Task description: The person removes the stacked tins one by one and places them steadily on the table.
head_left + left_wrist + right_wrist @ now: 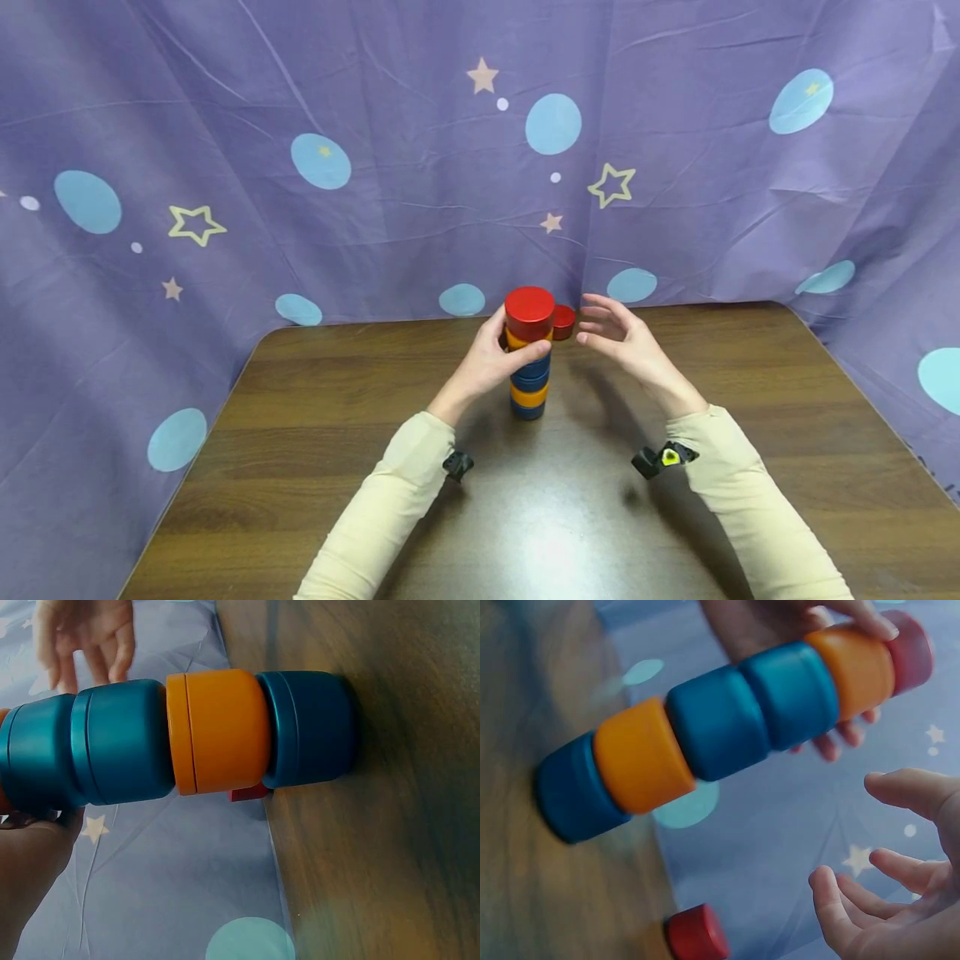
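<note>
Overhead light leaves a pale glare on the desk (551, 546) toward 6 o'clock and soft shadows beneath both sleeves, while the two dimmer wrist views blur, especially the desk's wood grain.

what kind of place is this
Probably a staged tabletop recording setup rather than a lived-in room: a dark wooden table is enclosed by a purple fabric backdrop printed with stars and blue dots, and a stack of round red, orange and blue tins stands on it.
</note>
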The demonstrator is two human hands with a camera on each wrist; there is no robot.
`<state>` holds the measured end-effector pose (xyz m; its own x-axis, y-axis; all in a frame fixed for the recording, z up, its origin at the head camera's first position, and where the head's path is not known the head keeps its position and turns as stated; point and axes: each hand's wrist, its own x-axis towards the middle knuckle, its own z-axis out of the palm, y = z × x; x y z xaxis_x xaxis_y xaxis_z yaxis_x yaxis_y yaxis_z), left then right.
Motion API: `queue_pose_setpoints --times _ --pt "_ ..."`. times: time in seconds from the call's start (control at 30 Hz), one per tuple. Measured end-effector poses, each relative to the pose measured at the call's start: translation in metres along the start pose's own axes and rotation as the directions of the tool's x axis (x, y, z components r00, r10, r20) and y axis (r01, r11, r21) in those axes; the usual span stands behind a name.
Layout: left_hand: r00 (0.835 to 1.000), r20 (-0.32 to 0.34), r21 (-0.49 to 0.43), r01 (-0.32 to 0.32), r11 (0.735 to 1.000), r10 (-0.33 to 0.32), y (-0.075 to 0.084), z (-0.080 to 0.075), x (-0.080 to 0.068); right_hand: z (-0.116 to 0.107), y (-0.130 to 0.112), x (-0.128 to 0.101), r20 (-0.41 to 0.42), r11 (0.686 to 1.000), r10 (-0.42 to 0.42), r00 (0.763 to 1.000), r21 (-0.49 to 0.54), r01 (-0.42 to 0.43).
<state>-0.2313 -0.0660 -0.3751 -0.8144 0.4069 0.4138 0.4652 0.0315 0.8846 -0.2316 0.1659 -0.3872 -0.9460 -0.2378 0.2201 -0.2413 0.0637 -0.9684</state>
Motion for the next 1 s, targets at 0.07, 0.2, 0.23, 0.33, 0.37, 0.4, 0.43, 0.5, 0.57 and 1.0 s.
queue_pose_setpoints --times 0.07,0.2,0.23,0.33,0.37,0.4,0.43,0.5,0.57,1.0 --pt "1.0 0.001 -0.003 0.002 1.0 -0.002 -0.001 0.0 -0.001 0.001 -0.006 -0.001 -0.001 1.0 -0.015 1.0 0.009 0.016" --pt "1.0 -0.001 -0.016 0.01 1.0 -0.01 -0.002 0.0 -0.001 0.002 -0.02 -0.004 0.018 0.999 -0.05 0.999 0.008 0.049" --pt "1.0 -0.002 -0.017 0.013 1.0 -0.014 -0.002 0.001 -0.001 0.002 -0.024 -0.004 0.025 0.998 -0.059 0.998 0.008 0.059" --pt "1.0 -0.008 -0.016 0.014 1.0 -0.014 -0.003 0.001 -0.001 0.005 -0.035 -0.007 0.052 0.996 -0.093 0.994 0.009 0.092" --pt "1.0 -0.009 -0.014 0.01 1.0 -0.01 -0.003 0.001 -0.001 0.006 -0.037 -0.007 0.059 0.995 -0.103 0.993 0.011 0.102" --pt "1.0 -0.01 -0.013 0.005 1.0 -0.006 -0.004 0.001 -0.001 0.007 -0.041 -0.008 0.068 0.994 -0.114 0.991 0.013 0.113" --pt "1.0 -0.01 -0.011 -0.001 1.0 0.001 -0.004 0.001 -0.001 0.008 -0.044 -0.008 0.077 0.992 -0.124 0.989 0.015 0.123" --pt "1.0 -0.011 -0.009 -0.012 1.0 0.011 -0.004 0.002 -0.001 0.01 -0.05 -0.009 0.094 0.99 -0.141 0.985 0.025 0.14" --pt "1.0 -0.01 -0.005 -0.018 1.0 0.018 -0.004 0.002 -0.002 0.013 -0.056 -0.01 0.106 0.987 -0.161 0.981 0.038 0.158" --pt "1.0 -0.011 0.018 0.024 1.0 -0.023 -0.003 0.0 -0.002 0.028 -0.078 -0.009 0.133 0.96 -0.277 0.951 -0.007 0.281"
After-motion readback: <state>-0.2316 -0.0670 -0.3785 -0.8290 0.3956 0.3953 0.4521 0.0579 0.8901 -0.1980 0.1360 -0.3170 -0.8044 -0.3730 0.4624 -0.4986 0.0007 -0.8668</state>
